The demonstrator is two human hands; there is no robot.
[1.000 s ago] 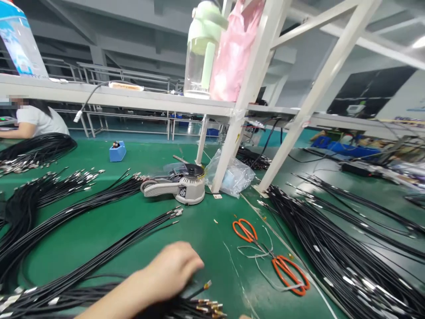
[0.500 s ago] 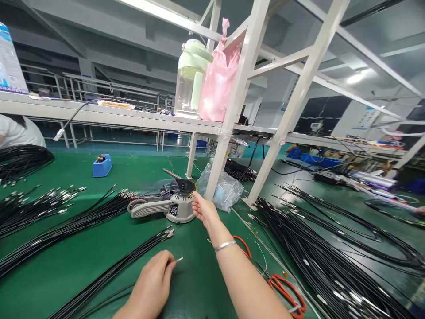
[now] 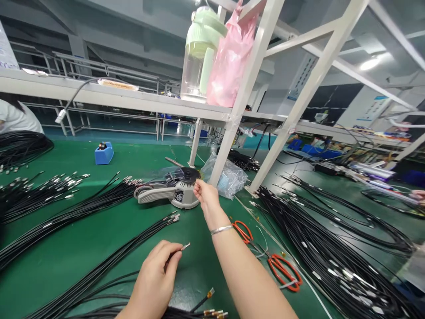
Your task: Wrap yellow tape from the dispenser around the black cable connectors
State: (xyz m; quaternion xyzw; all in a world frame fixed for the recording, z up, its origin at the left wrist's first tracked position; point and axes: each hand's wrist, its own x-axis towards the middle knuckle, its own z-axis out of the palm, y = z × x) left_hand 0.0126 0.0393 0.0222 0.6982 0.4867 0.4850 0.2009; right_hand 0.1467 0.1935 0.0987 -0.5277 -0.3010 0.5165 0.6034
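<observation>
My left hand, low in the middle, pinches a black cable whose slim metal end sticks out past the thumb and forefinger. My right hand reaches forward to the grey round tape dispenser. Its fingers are drawn together at the right side of the dispenser's black disc. What lies between those fingertips, if anything, is too small to make out. A bundle of black cables with metal ends lies left of my left hand. More cable ends show at the bottom edge.
Red-handled scissors lie right of my right forearm. Black cable bundles spread on the right and others on the left. A blue tape holder, a clear plastic bag and white shelf posts stand behind.
The view has tipped down and shifted, bringing more cable ends into sight at the bottom. My right hand stays by the tape dispenser; my left still pinches the cable end.
</observation>
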